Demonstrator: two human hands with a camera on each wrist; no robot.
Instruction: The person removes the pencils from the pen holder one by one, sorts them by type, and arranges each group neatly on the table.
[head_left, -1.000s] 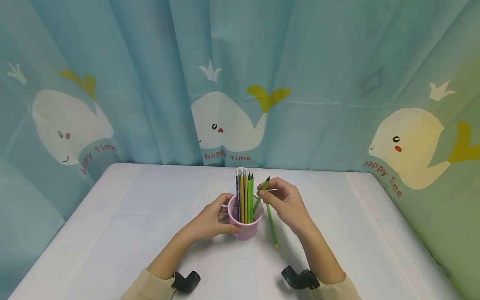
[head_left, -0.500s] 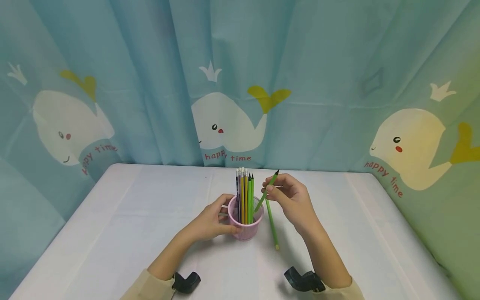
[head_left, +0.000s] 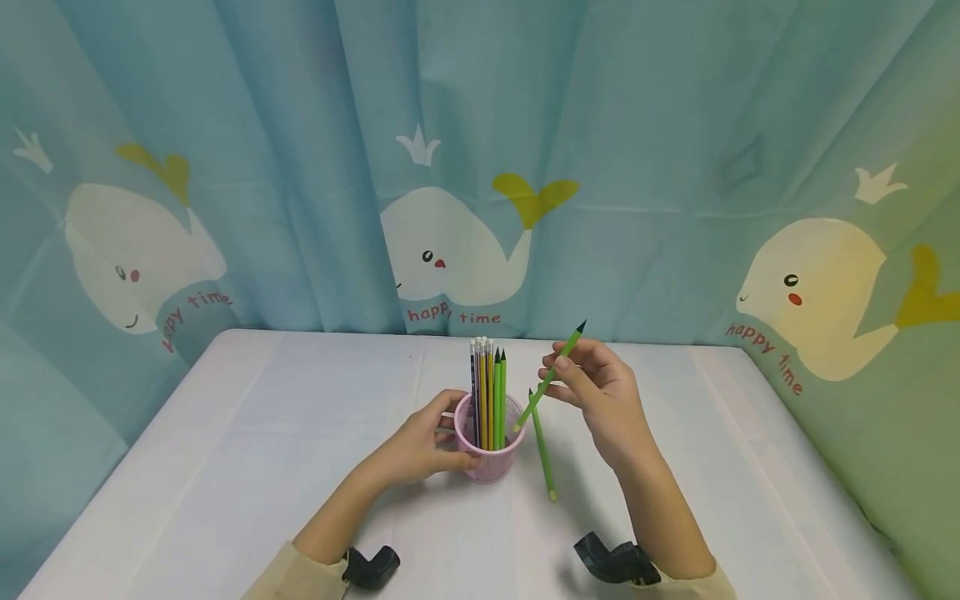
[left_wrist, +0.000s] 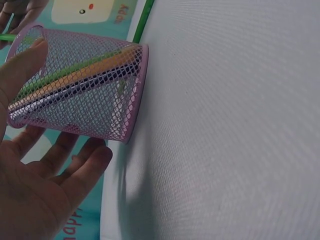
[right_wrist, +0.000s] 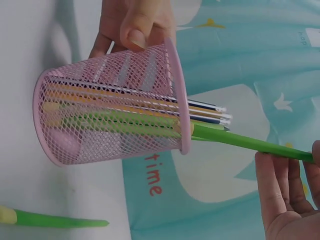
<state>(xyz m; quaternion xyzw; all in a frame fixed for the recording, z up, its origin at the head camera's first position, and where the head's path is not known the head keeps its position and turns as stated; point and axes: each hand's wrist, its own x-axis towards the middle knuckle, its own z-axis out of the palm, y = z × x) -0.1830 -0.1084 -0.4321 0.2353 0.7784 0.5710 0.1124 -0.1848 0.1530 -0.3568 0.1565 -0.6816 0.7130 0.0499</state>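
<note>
A pink mesh pencil cup [head_left: 491, 468] stands on the table, and my left hand [head_left: 416, 442] grips its side, thumb in front and fingers behind. Several pencils [head_left: 483, 404] stand in it: striped and yellow ones with white erasers up, and green ones with black points up. My right hand [head_left: 600, 396] pinches a green pencil [head_left: 535, 401] between thumb and fingers, tilted, its black point up and right. The pencil's pale lower end overlaps the cup's rim in the right wrist view, where the mesh cup [right_wrist: 115, 110] shows pencils inside. Another green pencil [head_left: 545, 462] lies right of the cup.
The white table [head_left: 247, 467] reaches back to a blue curtain [head_left: 645, 125] printed with whales. A black wrist mount [head_left: 372, 568] sits at the left cuff, and another black mount [head_left: 615, 560] is at the right cuff.
My right hand has moved right and up with the green pencil, drawing its lower end from inside the cup up to the rim. My left hand and the cup have stayed in place.
</note>
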